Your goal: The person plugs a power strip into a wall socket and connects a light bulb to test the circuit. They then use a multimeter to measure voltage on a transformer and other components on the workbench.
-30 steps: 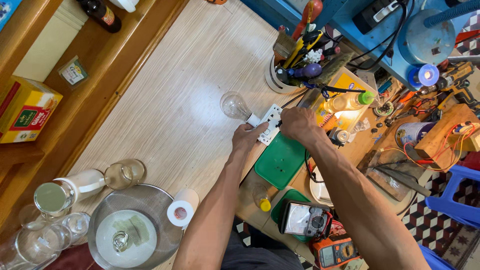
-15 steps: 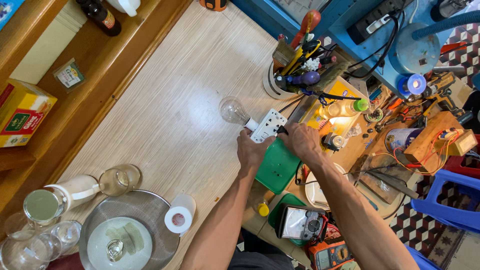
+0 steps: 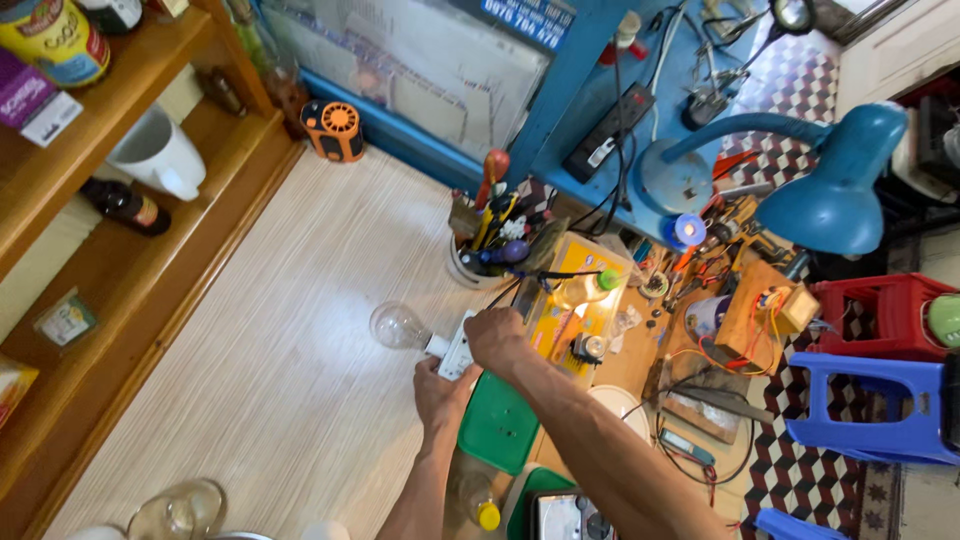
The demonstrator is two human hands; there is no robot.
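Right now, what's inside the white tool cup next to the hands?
The white tool cup holds upright hand tools: a red-handled one, yellow and dark handles, a purple knob. Their lower ends and the cup's bottom are hidden by the wall and the crowding.

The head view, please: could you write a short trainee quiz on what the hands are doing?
1. True or false: the bulb is lit.
2. Which hand is on top of the white socket block: A left, B right?
3. What colour is the lid just right of the left hand?

Key:
1. False; the clear glass looks dark.
2. B; the right hand covers its top.
3. Green.
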